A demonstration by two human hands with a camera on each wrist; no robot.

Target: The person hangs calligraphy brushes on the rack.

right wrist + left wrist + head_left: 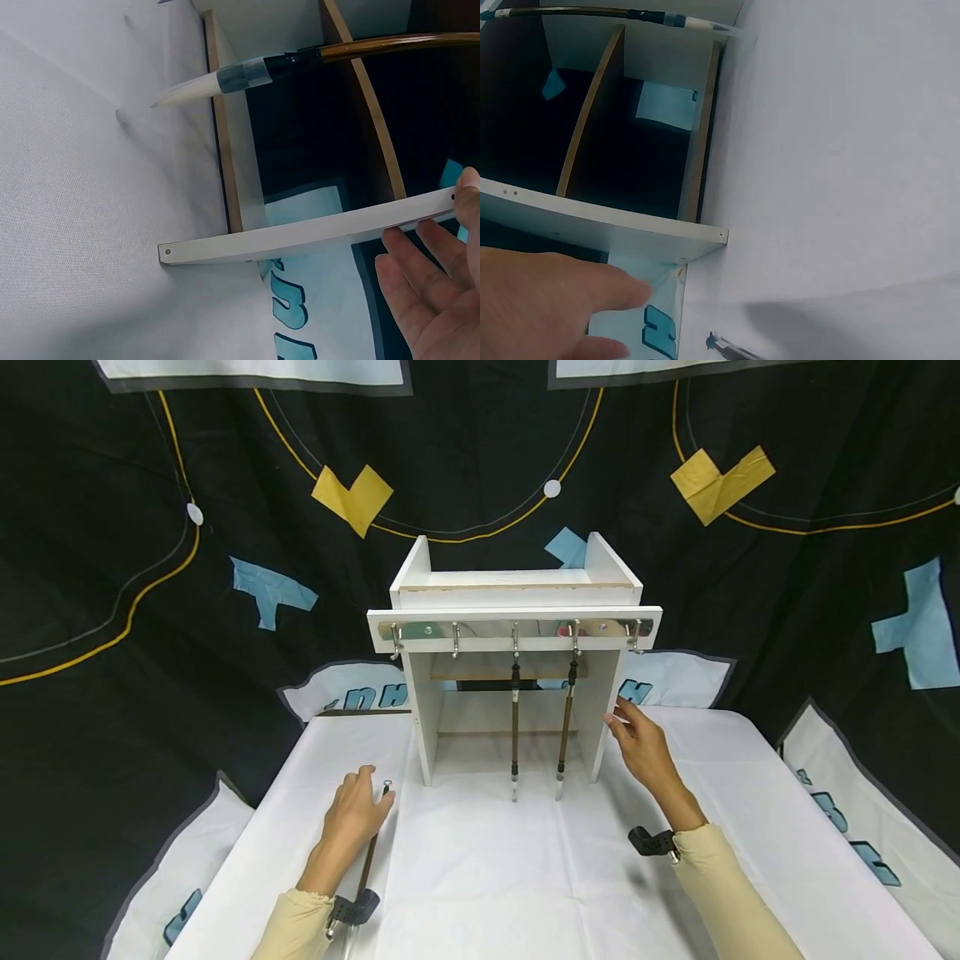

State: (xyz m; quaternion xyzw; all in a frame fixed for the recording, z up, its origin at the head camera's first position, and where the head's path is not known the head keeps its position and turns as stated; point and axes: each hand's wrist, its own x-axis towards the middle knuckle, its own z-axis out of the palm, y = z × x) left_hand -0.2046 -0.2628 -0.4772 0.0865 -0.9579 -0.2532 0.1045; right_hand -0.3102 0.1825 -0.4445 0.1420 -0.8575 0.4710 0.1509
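Observation:
A white shelf unit (517, 596) stands upright on the table, with a row of metal hooks along its front rail (465, 644). Two calligraphy brushes hang there tip down: one brush (515, 718) by the middle hook, another brush (566, 727) just right of it. A third brush (367, 864) lies on the table at left. My left hand (351, 814) is over or beside its upper end, fingers loosely extended, holding nothing visible. At the unit's right side panel (322, 229), my right hand (435, 285) rests its fingers on the outer face, thumb near the front edge.
White cloth covers the table (480, 877). A black curtain (480, 452) hangs behind, carrying yellow tape (352, 497), blue tape (273, 589) and looped cords. Lettered white banners (675, 681) line the table's far and side edges.

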